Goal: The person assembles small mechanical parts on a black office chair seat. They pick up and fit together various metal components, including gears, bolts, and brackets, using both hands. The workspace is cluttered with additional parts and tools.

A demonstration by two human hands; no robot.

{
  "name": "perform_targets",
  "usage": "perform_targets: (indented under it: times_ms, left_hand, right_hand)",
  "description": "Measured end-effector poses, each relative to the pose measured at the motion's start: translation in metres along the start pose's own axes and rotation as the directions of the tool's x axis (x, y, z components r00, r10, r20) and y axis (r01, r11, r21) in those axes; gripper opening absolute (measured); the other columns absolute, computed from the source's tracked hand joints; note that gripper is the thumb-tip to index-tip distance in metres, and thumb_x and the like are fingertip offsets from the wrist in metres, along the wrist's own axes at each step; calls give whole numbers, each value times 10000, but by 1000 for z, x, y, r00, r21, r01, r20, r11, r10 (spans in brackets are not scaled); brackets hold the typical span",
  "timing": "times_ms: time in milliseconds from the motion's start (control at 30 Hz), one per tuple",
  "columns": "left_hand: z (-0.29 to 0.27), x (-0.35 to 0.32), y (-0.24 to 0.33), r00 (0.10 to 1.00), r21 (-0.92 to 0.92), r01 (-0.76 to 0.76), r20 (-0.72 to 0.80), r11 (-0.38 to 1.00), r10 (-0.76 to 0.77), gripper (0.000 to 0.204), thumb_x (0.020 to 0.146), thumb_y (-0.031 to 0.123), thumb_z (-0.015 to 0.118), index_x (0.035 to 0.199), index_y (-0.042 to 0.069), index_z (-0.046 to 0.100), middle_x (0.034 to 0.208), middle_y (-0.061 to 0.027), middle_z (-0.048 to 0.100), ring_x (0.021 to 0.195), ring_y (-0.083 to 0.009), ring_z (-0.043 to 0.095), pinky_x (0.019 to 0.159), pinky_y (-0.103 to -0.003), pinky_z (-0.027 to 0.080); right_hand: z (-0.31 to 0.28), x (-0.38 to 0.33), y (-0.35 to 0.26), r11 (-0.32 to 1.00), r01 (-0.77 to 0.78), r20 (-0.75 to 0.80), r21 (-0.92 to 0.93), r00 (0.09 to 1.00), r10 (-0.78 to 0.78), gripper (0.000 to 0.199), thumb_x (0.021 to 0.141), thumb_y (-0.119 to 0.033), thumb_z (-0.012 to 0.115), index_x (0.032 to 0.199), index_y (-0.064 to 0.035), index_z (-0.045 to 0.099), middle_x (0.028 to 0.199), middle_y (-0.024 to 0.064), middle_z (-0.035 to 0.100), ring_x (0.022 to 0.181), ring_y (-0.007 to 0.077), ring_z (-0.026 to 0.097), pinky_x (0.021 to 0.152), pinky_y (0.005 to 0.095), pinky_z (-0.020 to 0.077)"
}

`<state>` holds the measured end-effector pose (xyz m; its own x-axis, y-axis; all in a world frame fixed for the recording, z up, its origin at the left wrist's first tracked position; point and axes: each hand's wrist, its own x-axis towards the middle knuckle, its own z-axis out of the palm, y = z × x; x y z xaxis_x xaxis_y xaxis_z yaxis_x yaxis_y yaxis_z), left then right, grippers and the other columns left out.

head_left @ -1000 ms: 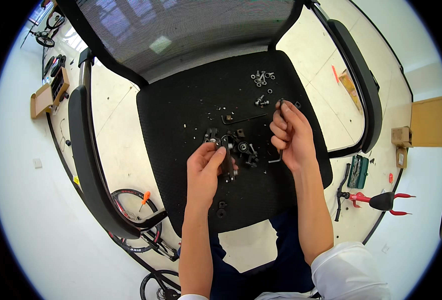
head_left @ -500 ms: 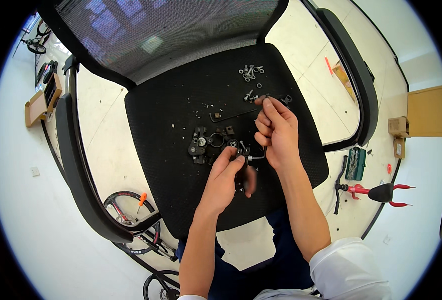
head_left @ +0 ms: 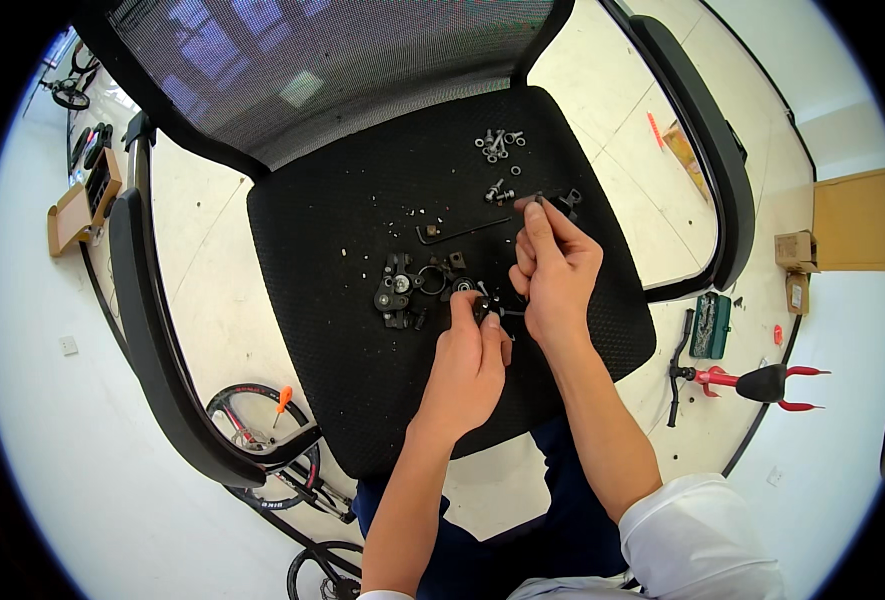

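My left hand (head_left: 467,365) is closed, its thumb and fingers pinching a small dark metal part (head_left: 483,304) just above the chair seat. My right hand (head_left: 562,285) is closed around a hex key (head_left: 511,313). The key's short bent end points at the part in my left hand, while its long arm is mostly hidden behind my fingers. Beside my left hand lie a black mechanical bracket (head_left: 396,288), a ring-shaped clamp (head_left: 432,279) and other small parts. Farther back rests another long hex key (head_left: 462,232).
Loose bolts and nuts (head_left: 499,145) lie at the back of the black chair seat (head_left: 332,220), with smaller bolts (head_left: 499,192) nearer. Armrests (head_left: 177,370) flank it. On the floor stand a green toolbox (head_left: 710,326), a red bike frame (head_left: 717,376) and an orange-handled screwdriver (head_left: 283,402).
My left hand has turned, its fingers curling in nearer the part. My right hand has shifted slightly, and less of the hex key's short end shows.
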<state>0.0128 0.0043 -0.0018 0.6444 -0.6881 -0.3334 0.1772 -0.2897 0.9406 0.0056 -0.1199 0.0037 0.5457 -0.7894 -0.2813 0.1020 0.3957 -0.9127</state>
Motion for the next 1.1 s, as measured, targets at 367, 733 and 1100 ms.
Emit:
perform_targets:
  times_ms: [367,733,1100]
  left_hand:
    - [-5,3,-2,981,-445,174,158,879,-114,199,1043,191,352,974,23,435,584,-22,417,463,-95,424,425,-246,347]
    - [-2,0,5,996,-171,17,90,985,-1,150,994,113,425,1030,-31,446,571,-105,517,469,-191,515,465,-354,384]
    - [-4,-4,10,991,253,-135,42,958,128,187,978,103,457,1082,-52,444,561,-198,541,509,-392,569,488,-443,412]
  right_hand:
    - [-8,5,-10,984,-115,131,138,987,97,205,979,-195,580,1004,4,619,625,-65,309,481,18,211,394,207,118]
    - [-14,14,-9,876,-391,127,282,920,370,181,983,-162,551,1015,13,587,615,-71,326,470,12,226,388,203,141]
    - [-6,6,-7,973,-197,43,122,980,193,195,974,-150,579,982,36,636,593,-73,368,452,6,244,384,212,151]
